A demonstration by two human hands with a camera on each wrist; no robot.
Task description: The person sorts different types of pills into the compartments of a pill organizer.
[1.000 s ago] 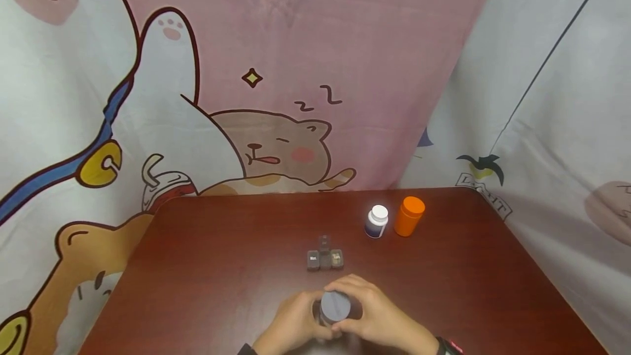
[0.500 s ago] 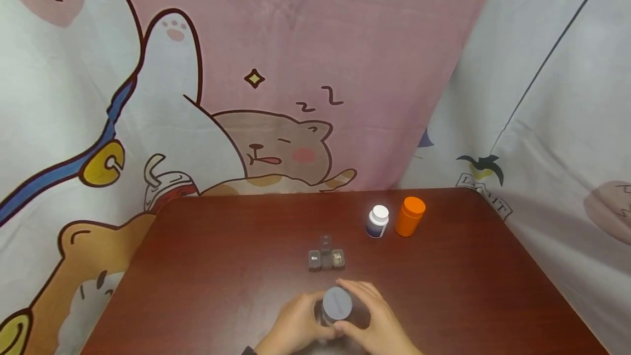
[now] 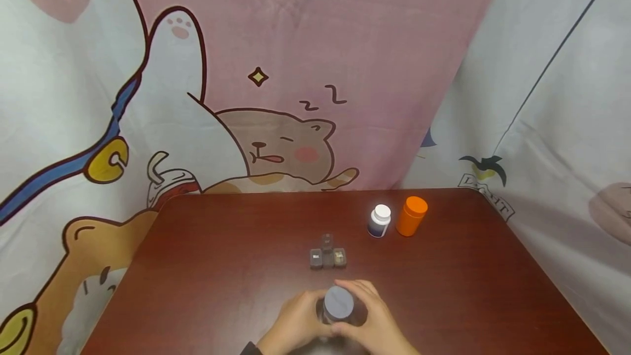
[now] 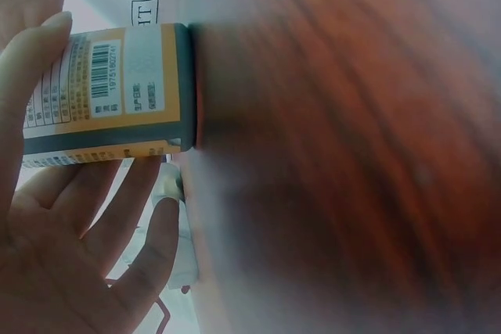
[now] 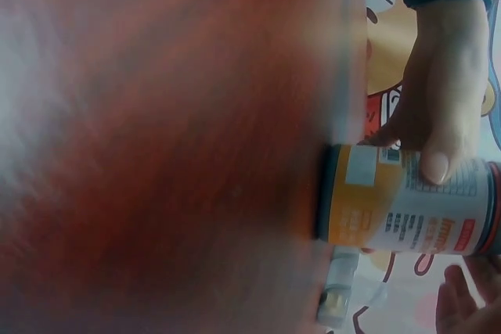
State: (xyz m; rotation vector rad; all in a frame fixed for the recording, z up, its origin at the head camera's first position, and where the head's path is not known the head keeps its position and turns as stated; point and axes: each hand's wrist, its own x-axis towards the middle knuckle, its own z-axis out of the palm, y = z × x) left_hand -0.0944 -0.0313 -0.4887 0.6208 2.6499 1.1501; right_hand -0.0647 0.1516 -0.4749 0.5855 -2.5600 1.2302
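Observation:
A pill bottle (image 3: 338,302), with a grey lid on and an orange and white label, stands upright near the front middle of the table. My left hand (image 3: 297,316) grips its body, thumb on one side and fingers on the other. In the right wrist view, that thumb presses the label of the bottle (image 5: 407,205). My right hand (image 3: 373,319) holds the lid at its rim between thumb and fingers. Just beyond stands a small grey pill organizer (image 3: 327,258), its middle flap raised; yellowish contents show in the right compartment.
A white bottle with a dark blue label (image 3: 379,221) stands at the back right, beside an orange bottle (image 3: 412,216). The brown table (image 3: 222,251) ends at a printed cloth (image 3: 394,70) with cartoon animals.
My right hand has turned around the lid, its wrist swinging nearer to me and its watch leaving the head view. My left hand keeps its grip. The head view has shifted slightly.

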